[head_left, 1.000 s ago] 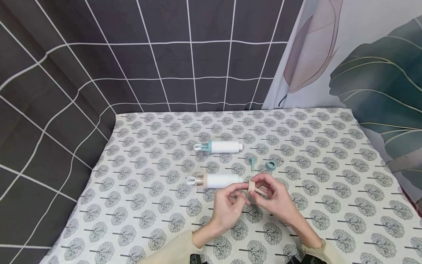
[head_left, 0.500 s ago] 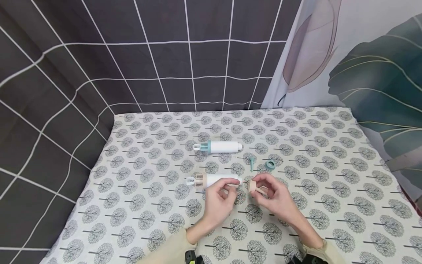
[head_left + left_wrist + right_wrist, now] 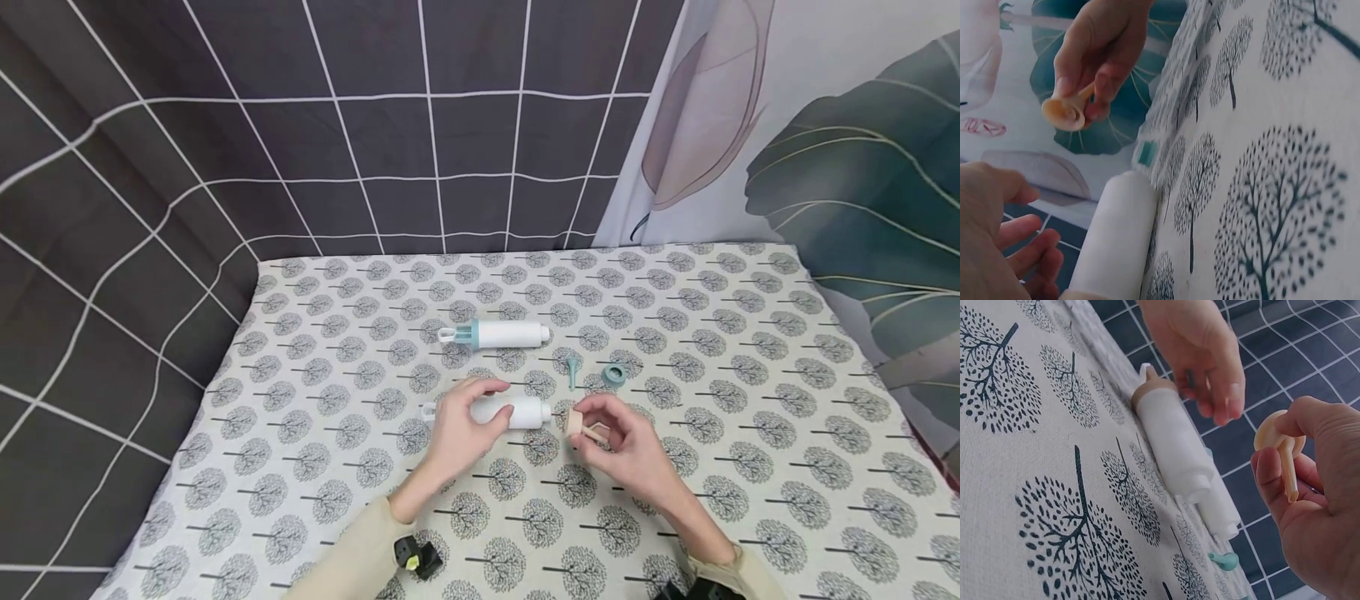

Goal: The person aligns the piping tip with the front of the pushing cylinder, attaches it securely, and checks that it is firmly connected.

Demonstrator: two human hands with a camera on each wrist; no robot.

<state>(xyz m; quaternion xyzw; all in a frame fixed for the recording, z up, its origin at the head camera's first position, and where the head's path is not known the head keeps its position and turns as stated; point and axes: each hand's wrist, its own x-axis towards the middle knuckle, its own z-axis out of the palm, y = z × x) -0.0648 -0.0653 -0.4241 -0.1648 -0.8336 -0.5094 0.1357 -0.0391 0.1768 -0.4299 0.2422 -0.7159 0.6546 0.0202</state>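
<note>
In the head view my right hand [image 3: 626, 442] pinches a beige cap with a narrow nozzle [image 3: 1279, 437] between thumb and fingers. The nozzle's thin stem points back toward the palm. My left hand [image 3: 461, 425] is over the near white syringe-like barrel [image 3: 525, 412], its thumb and fingers spread and slightly bent. Both wrist views show space between that hand and the barrel. A beige collar [image 3: 1155, 387] sits at the barrel's handle end; the left hand hides it in the head view. The barrel lies on its side, its narrow end toward the right hand.
Behind lies a second white barrel [image 3: 510, 334] with a teal collar and white pull handle. A teal nozzle [image 3: 573, 372] and a teal ring cap [image 3: 614, 375] lie to its right on the tree-print cloth [image 3: 337, 500]. A dark grid curtain [image 3: 390, 133] hangs behind.
My left hand has left the cap's side and moved left to over the near barrel, its fingers spreading. The right hand keeps the beige cap at nearly the same spot.
</note>
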